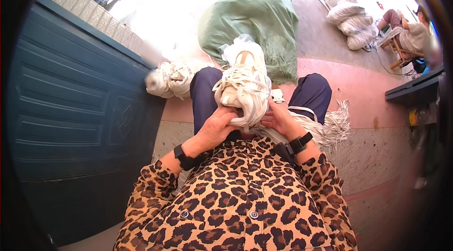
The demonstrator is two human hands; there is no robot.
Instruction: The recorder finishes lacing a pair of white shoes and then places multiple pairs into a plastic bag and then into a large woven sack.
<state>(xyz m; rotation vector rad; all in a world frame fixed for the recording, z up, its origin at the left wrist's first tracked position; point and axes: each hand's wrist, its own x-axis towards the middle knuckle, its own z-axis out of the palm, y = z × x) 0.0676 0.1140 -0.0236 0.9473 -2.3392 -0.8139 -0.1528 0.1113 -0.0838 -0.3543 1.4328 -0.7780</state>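
A cream-white sneaker (245, 83) is held up between my knees, its heel end toward me and loose laces lying across its top. My left hand (214, 126) is closed on the collar at the heel, fingers at the opening's edge. Against the right side of the heel, my right hand (282, 120) grips the shoe with its thumb along the side. Crumpled translucent white material (243, 42) shows at the far end of the shoe. A bundle of white laces (332, 126) hangs over my right thigh, its frayed ends spread out to the right.
More white sneakers (174, 80) lie beyond my left knee, beside a dark blue panelled door (66, 109). A large green sack (257, 15) stands ahead. Farther right are whitish sacks (354, 22) and a seated person (415, 34). A dark ledge (415, 86) juts in at right.
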